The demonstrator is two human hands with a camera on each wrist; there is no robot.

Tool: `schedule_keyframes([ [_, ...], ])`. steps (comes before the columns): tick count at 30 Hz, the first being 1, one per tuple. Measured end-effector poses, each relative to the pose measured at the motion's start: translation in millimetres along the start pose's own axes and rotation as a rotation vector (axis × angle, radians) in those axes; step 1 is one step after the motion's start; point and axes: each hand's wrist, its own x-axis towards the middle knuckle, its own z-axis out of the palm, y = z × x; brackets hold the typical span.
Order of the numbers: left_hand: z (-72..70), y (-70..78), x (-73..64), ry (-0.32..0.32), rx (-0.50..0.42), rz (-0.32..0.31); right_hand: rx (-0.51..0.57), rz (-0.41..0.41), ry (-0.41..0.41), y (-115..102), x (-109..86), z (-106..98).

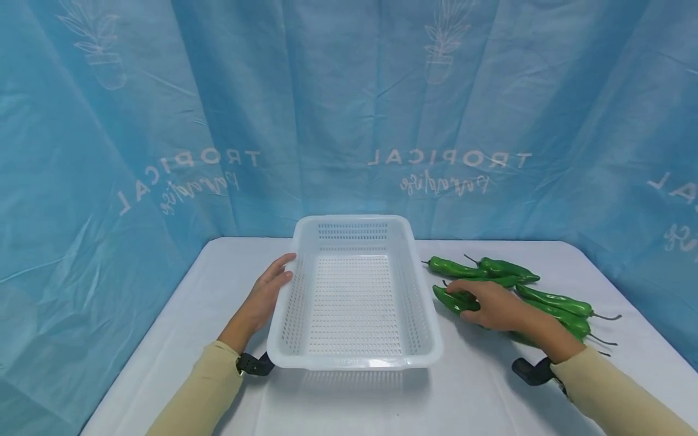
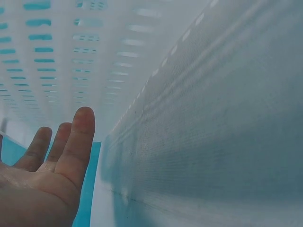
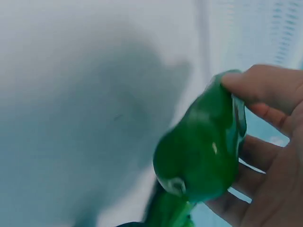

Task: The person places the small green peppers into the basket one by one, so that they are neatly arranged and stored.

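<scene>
A white plastic basket [image 1: 354, 361] with slotted walls stands on the table in the head view. My left hand [image 1: 267, 297] lies along its left side, fingertips at the rim. In the left wrist view the fingers [image 2: 78, 142] are straight beside the slotted wall [image 2: 85, 61]. To the basket's right, my right hand [image 1: 493, 306] grips a long green pepper [image 1: 448, 300]. The right wrist view shows this pepper [image 3: 199, 146] between thumb and fingers, with its far end partly hidden by the hand.
Several more green peppers [image 1: 553, 300] lie behind and right of my right hand on the white-covered table [image 1: 463, 393]. A blue printed curtain [image 1: 338, 121] hangs behind and along the sides. Each wrist wears a black device [image 1: 256, 364].
</scene>
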Motion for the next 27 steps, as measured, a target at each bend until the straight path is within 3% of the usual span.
schedule_keyframes([
  [4, 1.0, 0.3, -0.1, -0.006, -0.002, -0.001, 0.203, -0.039, 0.014, -4, -9.7, -13],
  [7, 0.5, 0.5, -1.0, -0.004, 0.000, -0.001, 0.268, -0.054, 0.026, -7, -16.3, -22],
  [14, 0.3, -0.1, -0.2, -0.013, -0.023, -0.004, 0.267, -0.058, 0.064, -16, -28.6, -33],
  [21, 0.6, 1.8, -0.5, -0.006, -0.052, 0.002, 0.249, -0.196, 0.090, -46, -28.7, -51],
  [27, 1.6, 0.0, 0.9, -0.003, -0.056, -0.002, 0.243, -0.226, 0.093, -67, -27.8, -64],
])
